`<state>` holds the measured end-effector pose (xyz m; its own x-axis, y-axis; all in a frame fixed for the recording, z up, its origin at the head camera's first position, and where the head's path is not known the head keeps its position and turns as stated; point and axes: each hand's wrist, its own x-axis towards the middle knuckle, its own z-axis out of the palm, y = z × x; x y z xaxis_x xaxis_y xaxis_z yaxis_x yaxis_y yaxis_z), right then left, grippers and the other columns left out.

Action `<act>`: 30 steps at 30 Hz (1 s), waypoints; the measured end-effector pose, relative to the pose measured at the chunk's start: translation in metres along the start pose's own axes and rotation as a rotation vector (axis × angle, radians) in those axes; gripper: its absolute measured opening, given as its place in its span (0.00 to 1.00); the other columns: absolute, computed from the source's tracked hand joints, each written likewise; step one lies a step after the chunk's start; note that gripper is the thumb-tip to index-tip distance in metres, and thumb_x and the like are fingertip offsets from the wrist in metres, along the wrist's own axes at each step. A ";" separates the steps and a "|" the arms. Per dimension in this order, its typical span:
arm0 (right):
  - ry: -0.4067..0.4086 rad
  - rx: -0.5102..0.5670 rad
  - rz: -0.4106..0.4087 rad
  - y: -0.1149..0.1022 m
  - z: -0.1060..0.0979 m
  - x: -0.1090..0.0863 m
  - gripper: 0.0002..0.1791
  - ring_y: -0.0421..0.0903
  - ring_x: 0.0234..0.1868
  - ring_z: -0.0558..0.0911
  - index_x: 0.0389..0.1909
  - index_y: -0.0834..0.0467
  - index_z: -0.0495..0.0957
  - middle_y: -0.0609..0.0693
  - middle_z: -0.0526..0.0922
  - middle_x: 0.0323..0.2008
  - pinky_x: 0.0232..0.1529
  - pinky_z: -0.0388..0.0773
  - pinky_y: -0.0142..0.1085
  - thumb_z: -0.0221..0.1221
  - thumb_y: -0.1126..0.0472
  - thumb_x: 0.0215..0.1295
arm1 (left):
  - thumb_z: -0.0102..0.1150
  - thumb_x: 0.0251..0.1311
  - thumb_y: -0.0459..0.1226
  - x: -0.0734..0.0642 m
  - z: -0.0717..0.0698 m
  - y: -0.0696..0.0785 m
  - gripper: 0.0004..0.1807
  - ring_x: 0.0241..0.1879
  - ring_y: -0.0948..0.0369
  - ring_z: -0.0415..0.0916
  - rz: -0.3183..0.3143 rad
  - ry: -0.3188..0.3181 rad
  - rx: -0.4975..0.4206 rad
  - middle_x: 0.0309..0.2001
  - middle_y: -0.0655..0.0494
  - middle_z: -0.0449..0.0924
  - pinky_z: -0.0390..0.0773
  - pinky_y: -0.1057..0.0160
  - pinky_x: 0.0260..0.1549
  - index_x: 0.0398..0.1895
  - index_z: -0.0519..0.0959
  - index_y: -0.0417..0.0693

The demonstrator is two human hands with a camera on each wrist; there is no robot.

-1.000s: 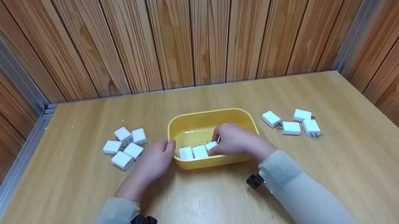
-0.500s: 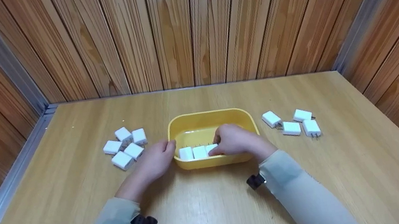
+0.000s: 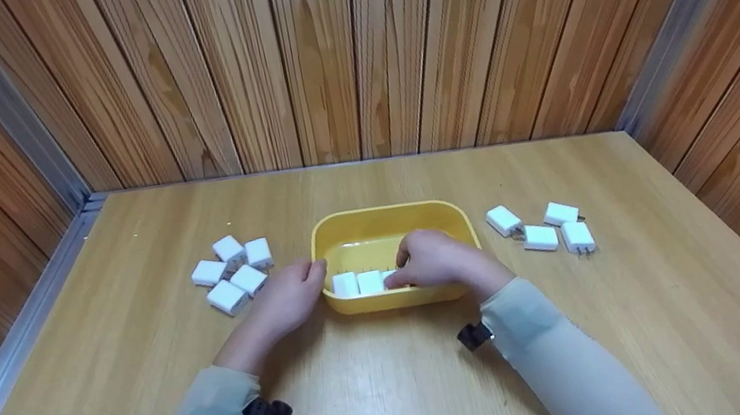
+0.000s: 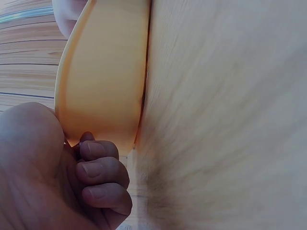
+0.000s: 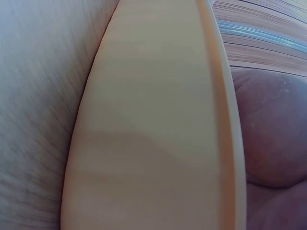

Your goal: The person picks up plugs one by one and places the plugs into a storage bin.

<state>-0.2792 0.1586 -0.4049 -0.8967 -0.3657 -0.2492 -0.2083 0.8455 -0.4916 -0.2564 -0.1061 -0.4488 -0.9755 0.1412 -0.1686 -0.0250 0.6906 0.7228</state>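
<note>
A yellow plastic bin [image 3: 401, 298] stands mid-table, and its outer wall [image 4: 103, 72] fills much of the left wrist view. My left hand [image 3: 289, 299] grips the bin's left end, thumb at the rim and fingers curled outside. Inside, my right hand [image 3: 434, 258] pinches a white charger plug [image 3: 390, 277], mostly covered by the fingers. Two more white charger plugs [image 3: 357, 283] stand in a row to its left along the near wall, prongs toward the back. In the right wrist view the bin wall hides the right fingertips.
On the table left of the bin lies a cluster of several white charger plugs [image 3: 229, 274]. Another group of several charger plugs [image 3: 540, 237] lies to the right, metal prongs showing. Wood-panelled walls [image 3: 320, 56] close off the back and both sides.
The charger plug under my right fingers has shifted slightly left and down, close against its neighbour in the row. My left hand and the bin stay where they were.
</note>
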 end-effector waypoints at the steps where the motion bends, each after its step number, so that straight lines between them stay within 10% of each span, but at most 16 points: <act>1: 0.003 0.005 0.008 0.000 0.000 0.000 0.22 0.47 0.38 0.81 0.49 0.62 0.90 0.49 0.86 0.35 0.40 0.77 0.41 0.75 0.46 0.71 | 0.38 0.88 0.57 0.000 0.000 0.000 0.31 0.52 0.50 0.78 -0.002 -0.003 -0.002 0.50 0.49 0.82 0.77 0.46 0.57 0.71 0.80 0.47; 30: 0.159 0.055 -0.016 0.009 -0.021 -0.003 0.26 0.53 0.55 0.84 0.64 0.61 0.85 0.54 0.88 0.54 0.62 0.81 0.53 0.69 0.45 0.78 | 0.38 0.88 0.59 0.000 0.000 -0.001 0.31 0.49 0.51 0.80 -0.015 -0.009 -0.032 0.46 0.50 0.81 0.77 0.49 0.52 0.71 0.80 0.49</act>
<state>-0.2862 0.1757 -0.3905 -0.9448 -0.3094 -0.1077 -0.2055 0.8157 -0.5408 -0.2560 -0.1071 -0.4497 -0.9729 0.1376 -0.1859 -0.0468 0.6700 0.7409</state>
